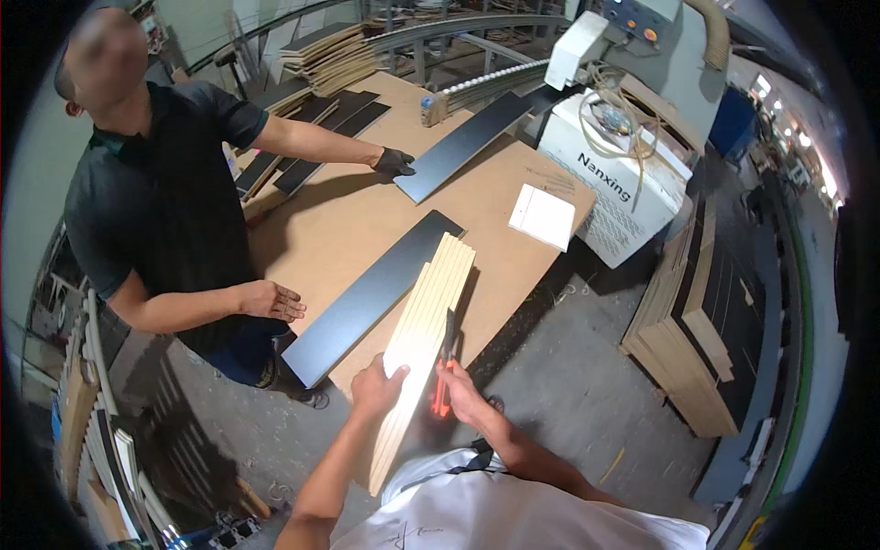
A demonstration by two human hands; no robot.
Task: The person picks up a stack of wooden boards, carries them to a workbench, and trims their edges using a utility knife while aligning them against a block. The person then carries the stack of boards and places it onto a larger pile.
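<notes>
A broad brown bench point(316, 238) fills the middle, meeting a grey-and-white machine point(605, 174) at its far right; loops of pale hose point(616, 117) lie over the machine's box-shaped white housing, whose inside is hidden. A co-worker point(165, 202) in a dark shirt stands at the bench's left side, a gloved hand point(394, 162) touching the near end of a long black board point(467, 145) by the machine, and a bare hand point(272, 301) held open near the bench edge. To the right, a big stack of panels point(674, 353) stands on the floor, pale edges showing. A second black board point(367, 298) lies slantwise across the near part of the bench. Just to its right is a bundle of narrow pale boards point(426, 339), its far end over the bench and its near end by the wearer's white shirt; the left hand point(376, 390) grips its left side, thumb on top. A white square piece point(543, 218) lies near the bench's right edge. Smallest is a red-handled tool point(442, 394), closed in the right hand point(466, 396), its dark upper part alongside the bundle's right side.
</notes>
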